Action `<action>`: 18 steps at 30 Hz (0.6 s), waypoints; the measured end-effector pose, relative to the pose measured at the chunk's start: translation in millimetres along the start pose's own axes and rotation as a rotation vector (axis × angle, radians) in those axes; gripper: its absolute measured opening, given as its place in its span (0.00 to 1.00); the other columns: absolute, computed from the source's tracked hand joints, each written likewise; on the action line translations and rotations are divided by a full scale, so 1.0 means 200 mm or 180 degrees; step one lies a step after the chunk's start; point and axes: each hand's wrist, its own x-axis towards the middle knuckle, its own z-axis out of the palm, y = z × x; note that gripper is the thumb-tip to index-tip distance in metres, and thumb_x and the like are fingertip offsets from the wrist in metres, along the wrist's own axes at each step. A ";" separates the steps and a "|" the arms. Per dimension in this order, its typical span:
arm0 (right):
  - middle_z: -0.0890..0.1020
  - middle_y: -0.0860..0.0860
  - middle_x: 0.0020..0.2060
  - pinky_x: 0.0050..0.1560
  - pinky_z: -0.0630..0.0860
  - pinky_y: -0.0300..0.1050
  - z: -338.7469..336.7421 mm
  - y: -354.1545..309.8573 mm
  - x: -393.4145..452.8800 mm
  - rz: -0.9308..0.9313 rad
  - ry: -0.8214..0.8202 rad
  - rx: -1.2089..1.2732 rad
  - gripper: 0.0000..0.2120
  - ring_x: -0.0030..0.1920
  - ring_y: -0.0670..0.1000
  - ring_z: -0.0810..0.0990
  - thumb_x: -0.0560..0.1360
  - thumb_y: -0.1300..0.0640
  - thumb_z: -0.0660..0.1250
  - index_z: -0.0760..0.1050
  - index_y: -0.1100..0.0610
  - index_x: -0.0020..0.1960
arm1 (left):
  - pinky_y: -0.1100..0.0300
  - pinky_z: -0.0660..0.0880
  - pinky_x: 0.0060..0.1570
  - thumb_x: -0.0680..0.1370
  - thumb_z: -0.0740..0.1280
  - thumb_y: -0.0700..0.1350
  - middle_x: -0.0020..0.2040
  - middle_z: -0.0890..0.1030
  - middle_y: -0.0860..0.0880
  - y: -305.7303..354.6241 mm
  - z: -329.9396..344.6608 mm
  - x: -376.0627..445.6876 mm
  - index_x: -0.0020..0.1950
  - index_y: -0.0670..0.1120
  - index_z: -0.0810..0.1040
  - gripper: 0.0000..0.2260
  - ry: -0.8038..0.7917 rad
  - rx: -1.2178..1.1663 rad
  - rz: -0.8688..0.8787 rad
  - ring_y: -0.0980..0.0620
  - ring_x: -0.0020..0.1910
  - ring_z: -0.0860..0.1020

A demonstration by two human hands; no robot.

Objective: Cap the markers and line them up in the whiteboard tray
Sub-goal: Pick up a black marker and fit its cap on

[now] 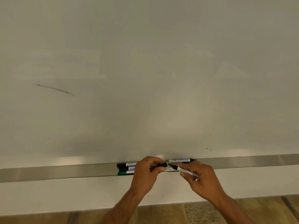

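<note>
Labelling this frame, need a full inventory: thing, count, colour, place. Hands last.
whiteboard: 1, white, fills the upper view; a dark stroke at left
tray: 1, silver, along the board's lower edge
capped markers: 3, two black caps and one green, side by side in the tray, left of the hands
far marker: 1, white barrel, black ends, at the tray's back, behind the hands
uncapped marker: 1, white barrel, black tip, in the right hand
cap: 1, black, in the left hand
floor: wood-toned, bottom
left hand: pinches the cap
right hand: grips the uncapped marker
</note>
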 end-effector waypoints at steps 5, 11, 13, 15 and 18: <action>0.84 0.37 0.43 0.42 0.78 0.37 0.02 -0.04 0.01 -0.0218 -0.0089 -0.0114 0.16 0.42 0.38 0.80 0.68 0.55 0.76 0.80 0.41 0.52 | 0.71 0.77 0.45 0.70 0.76 0.36 0.44 0.85 0.53 0.02 -0.03 -0.03 0.43 0.60 0.81 0.17 0.0062 0.0154 0.0152 0.60 0.43 0.83; 0.84 0.36 0.42 0.43 0.78 0.37 0.00 -0.08 0.02 -0.0428 -0.0240 -0.0220 0.16 0.43 0.38 0.80 0.68 0.53 0.76 0.79 0.41 0.53 | 0.69 0.77 0.46 0.70 0.75 0.36 0.45 0.84 0.55 0.01 -0.08 -0.04 0.46 0.55 0.83 0.14 -0.0180 0.0407 0.0186 0.61 0.43 0.82; 0.83 0.34 0.40 0.41 0.78 0.37 -0.01 -0.09 0.03 -0.0495 -0.0292 -0.0267 0.15 0.42 0.38 0.79 0.68 0.53 0.76 0.79 0.40 0.52 | 0.69 0.77 0.46 0.70 0.75 0.36 0.44 0.84 0.55 0.01 -0.09 -0.05 0.47 0.53 0.83 0.13 -0.0242 0.0434 0.0152 0.60 0.43 0.82; 0.82 0.34 0.39 0.40 0.78 0.38 -0.02 -0.09 0.03 -0.0552 -0.0297 -0.0270 0.16 0.41 0.39 0.78 0.68 0.53 0.76 0.79 0.40 0.52 | 0.70 0.76 0.45 0.70 0.75 0.36 0.43 0.85 0.57 0.01 -0.10 -0.05 0.46 0.55 0.83 0.14 -0.0285 0.0416 0.0081 0.60 0.43 0.82; 0.84 0.36 0.40 0.41 0.78 0.39 -0.01 -0.10 0.03 -0.0547 -0.0274 -0.0234 0.16 0.41 0.38 0.79 0.67 0.53 0.76 0.80 0.41 0.52 | 0.72 0.75 0.44 0.71 0.75 0.37 0.41 0.85 0.59 0.01 -0.11 -0.06 0.45 0.57 0.83 0.14 -0.0398 0.0368 -0.0052 0.62 0.42 0.82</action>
